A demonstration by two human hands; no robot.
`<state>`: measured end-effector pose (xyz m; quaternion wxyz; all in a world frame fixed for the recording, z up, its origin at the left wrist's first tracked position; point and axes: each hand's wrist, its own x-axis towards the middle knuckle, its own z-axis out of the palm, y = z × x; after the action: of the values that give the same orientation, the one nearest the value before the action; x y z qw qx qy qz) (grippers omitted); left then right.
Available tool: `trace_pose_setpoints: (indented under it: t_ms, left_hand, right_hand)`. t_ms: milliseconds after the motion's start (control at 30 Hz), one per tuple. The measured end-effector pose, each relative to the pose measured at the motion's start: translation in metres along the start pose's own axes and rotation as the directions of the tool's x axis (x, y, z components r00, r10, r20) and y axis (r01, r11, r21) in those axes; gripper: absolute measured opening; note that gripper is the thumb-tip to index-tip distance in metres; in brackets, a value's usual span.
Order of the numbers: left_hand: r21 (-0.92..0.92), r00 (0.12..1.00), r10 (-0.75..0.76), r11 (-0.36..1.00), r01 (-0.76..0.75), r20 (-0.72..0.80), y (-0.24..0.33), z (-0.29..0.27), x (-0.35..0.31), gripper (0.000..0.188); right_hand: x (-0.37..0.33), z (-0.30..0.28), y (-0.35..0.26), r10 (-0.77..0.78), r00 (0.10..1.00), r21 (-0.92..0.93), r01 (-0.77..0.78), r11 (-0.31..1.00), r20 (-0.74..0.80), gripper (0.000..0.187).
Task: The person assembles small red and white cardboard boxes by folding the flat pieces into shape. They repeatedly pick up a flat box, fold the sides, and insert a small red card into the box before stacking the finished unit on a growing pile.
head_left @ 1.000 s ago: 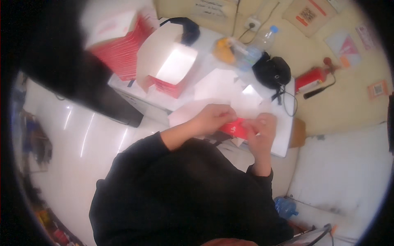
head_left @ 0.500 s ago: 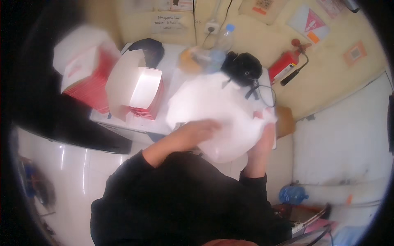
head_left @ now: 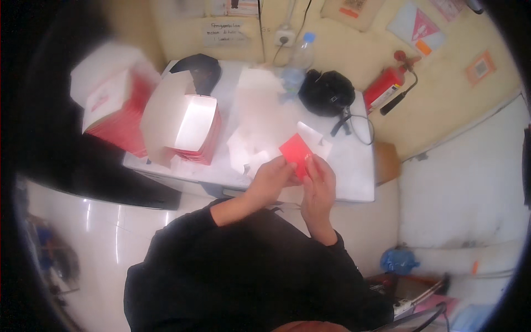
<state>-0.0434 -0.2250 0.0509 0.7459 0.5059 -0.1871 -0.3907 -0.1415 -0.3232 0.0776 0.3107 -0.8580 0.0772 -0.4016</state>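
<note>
Over the table's front edge, my left hand [head_left: 272,180] and my right hand [head_left: 319,188] are closed on a paper carton [head_left: 296,148], white on one face and red on the other. A small red panel faces up between my thumbs, and a white flap sticks out behind it. Left of the carton, more white paperboard [head_left: 240,152] shows; I cannot tell whether it belongs to the same piece. A nested stack of red-and-white open cartons [head_left: 199,124] stands left of my hands.
Another tall stack of red-and-white cartons [head_left: 119,108] is at the far left. Along the back of the white table [head_left: 354,177] are a dark cap-like item [head_left: 202,72], a clear bottle [head_left: 303,52] and a black bag [head_left: 327,94] with a cable. A fire extinguisher [head_left: 384,88] hangs on the wall.
The broad white sheet spread before me has been turned and drawn together, so a red panel now shows. My right hand has moved left, closer to my left hand.
</note>
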Motion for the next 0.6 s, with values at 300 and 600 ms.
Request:
trace_pose_setpoints:
  t_ms: [300,600]
  left_hand:
    - [0.012,0.994,0.111,0.994,-0.111,0.009,-0.008,-0.007,-0.010,0.035]
    - [0.837,0.900,0.387,0.411,-0.361,0.199,0.015,-0.038,-0.031,0.020]
  right_hand:
    - [-0.010,0.022,0.005,0.008,0.992,-0.120,0.007,0.993,0.130,0.046]
    - [0.002,0.007,0.051,0.351,0.936,0.279,-0.333,0.901,-0.015,0.042]
